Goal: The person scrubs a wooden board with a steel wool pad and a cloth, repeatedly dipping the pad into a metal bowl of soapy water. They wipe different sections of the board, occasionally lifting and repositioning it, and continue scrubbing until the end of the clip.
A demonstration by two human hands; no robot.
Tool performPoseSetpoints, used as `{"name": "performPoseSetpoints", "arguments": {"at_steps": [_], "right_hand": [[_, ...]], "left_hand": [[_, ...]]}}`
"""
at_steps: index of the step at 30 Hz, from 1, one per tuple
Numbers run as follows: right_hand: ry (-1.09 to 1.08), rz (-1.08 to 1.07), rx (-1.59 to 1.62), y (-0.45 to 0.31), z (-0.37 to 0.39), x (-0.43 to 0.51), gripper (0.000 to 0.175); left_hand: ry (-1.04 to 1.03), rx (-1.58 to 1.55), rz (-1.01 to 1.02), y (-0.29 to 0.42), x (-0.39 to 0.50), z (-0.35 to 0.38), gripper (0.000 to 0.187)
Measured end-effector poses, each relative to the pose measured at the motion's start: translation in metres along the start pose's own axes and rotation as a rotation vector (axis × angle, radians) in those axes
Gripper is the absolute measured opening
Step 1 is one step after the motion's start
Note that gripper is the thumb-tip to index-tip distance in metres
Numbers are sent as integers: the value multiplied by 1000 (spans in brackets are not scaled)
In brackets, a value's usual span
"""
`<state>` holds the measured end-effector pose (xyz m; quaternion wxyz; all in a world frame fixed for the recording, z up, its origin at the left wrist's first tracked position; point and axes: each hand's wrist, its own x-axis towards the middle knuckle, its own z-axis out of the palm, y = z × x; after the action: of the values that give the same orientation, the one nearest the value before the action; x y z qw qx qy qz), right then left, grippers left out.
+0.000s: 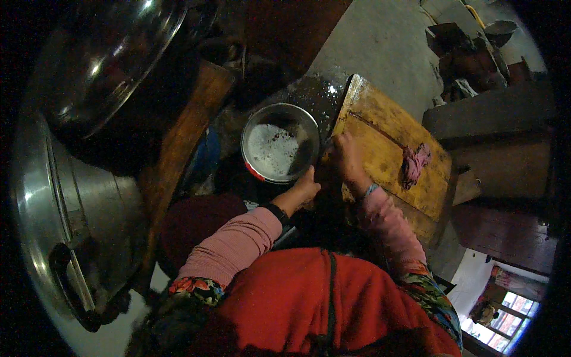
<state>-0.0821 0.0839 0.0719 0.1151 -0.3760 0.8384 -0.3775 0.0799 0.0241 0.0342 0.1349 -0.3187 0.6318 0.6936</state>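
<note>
My left hand (305,189) is just below the near right rim of a round metal bucket (319,143). Its fingers look curled, but their ends are lost in shadow and I cannot tell what they hold. Cloudy water (273,149) with dark specks stands in the bucket, and a red piece (254,172) sits on the rim at lower left. My right hand (350,160), blurred, is at the left edge of a worn yellow wooden tabletop (379,147). Whether it grips anything is not visible. A crumpled pink cloth (415,165) lies on the wood.
A wooden beam (187,129) slants along the left. Beyond it are a big shiny metal vessel (116,53) and a metal pot (98,205) with a dark handle (67,285). Wet concrete floor (370,49) stretches ahead. Dark furniture (499,165) lines the right side.
</note>
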Motion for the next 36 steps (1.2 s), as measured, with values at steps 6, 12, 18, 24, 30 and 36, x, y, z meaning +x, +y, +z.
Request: {"name": "performPoseSetpoints", "arguments": {"at_steps": [6,12,18,24,30,36], "right_hand": [[-21,-158,-234,-6,-3,0,20],[60,-238,-304,-23,-11,20,21],[-8,-177,-308,-10,1,-8,19],[106,-201,-374,-2,-1,36,17],[-1,-235,-291,-22,-3,-19,26],[7,-181,-496,-27,0,61,29]], "left_hand": [[-17,-65,-43,4,2,1,85],[21,47,122,12,-6,-3,84],[-46,25,-61,5,4,1,78],[61,-13,199,-8,9,7,83],[36,84,-39,8,-5,3,77],[-32,226,-37,-17,25,9,72]]}}
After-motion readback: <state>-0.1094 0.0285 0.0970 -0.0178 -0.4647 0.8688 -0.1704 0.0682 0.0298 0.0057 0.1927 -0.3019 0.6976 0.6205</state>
